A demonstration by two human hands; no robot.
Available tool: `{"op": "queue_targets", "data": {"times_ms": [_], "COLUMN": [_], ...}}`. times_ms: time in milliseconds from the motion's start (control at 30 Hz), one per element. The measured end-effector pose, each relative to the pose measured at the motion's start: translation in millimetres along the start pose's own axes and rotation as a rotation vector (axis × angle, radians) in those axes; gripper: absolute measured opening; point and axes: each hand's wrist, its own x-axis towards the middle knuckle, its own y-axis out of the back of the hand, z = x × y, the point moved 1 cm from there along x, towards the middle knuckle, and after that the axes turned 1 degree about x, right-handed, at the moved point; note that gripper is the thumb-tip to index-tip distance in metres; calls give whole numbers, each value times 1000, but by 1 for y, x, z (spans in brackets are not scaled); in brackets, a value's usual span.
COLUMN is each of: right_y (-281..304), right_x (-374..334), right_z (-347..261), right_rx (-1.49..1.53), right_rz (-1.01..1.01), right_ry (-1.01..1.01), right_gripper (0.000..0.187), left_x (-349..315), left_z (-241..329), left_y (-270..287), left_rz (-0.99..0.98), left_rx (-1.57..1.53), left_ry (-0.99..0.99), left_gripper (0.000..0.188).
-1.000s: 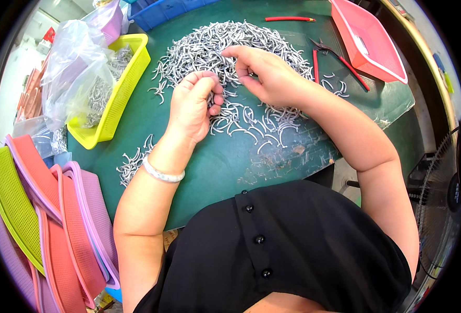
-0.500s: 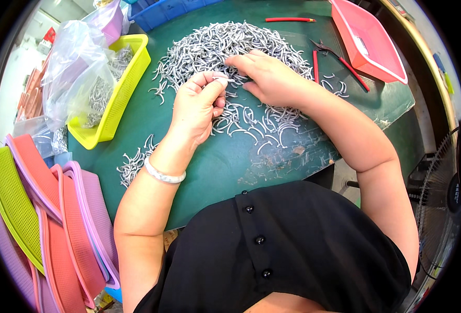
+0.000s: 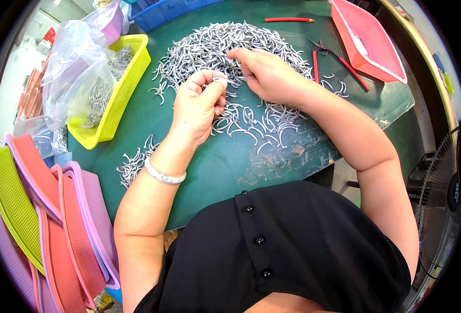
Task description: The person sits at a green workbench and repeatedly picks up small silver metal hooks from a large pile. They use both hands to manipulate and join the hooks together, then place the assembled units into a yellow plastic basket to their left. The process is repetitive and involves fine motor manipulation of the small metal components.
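Note:
A large heap of short, curved, grey tube-like pieces (image 3: pixel 204 47) covers the middle of the green table (image 3: pixel 199 172). At the heap's near left edge, my left hand (image 3: pixel 195 107) pinches one pale curved piece (image 3: pixel 223 79) between thumb and forefinger, its other fingers curled. My right hand (image 3: pixel 275 75) reaches over the heap's near right side, index finger stretched out to the left and touching or just above the pieces. I see nothing held in it, though its lower fingers are partly hidden. Looser pieces (image 3: pixel 256 125) are scattered below both hands.
A lime basket (image 3: pixel 110 125) with bagged pieces stands left, behind a small pile (image 3: pixel 131 166). Stacked coloured baskets (image 3: pixel 69 224) fill the lower left. Red-handled pliers (image 3: pixel 353 73), a red rod (image 3: pixel 288 20) and a pink basket (image 3: pixel 379 65) lie right. A fan (image 3: pixel 441 203) stands beyond.
My right hand has shifted slightly up and right, its thumb drawn back away from my left hand. My left hand stays nearly in place, holding the curved piece.

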Motion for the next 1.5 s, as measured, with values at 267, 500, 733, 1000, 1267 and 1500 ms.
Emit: {"op": "queue_targets", "data": {"times_ms": [267, 500, 733, 1000, 1267, 1500], "right_y": [7, 12, 12, 6, -9, -3], "right_x": [0, 1, -2, -2, -7, -14], "right_z": [2, -3, -2, -8, 15, 1], "right_rx": [193, 239, 275, 167, 213, 369], "right_rz": [35, -37, -144, -188, -97, -381], "right_ry": [-13, -34, 7, 84, 54, -54], "right_gripper": [38, 32, 28, 31, 26, 35], "left_x": [-1, -3, -1, 7, 65, 93], "left_z": [0, 1, -1, 17, 36, -9], "left_y": [-1, -3, -2, -28, -139, -200], "left_rz": [22, 91, 102, 9, -473, -691], "left_rx": [119, 209, 276, 217, 1033, 1449], "left_ry": [-120, -213, -305, -210, -183, -73], "left_gripper": [8, 4, 4, 5, 18, 18]}}
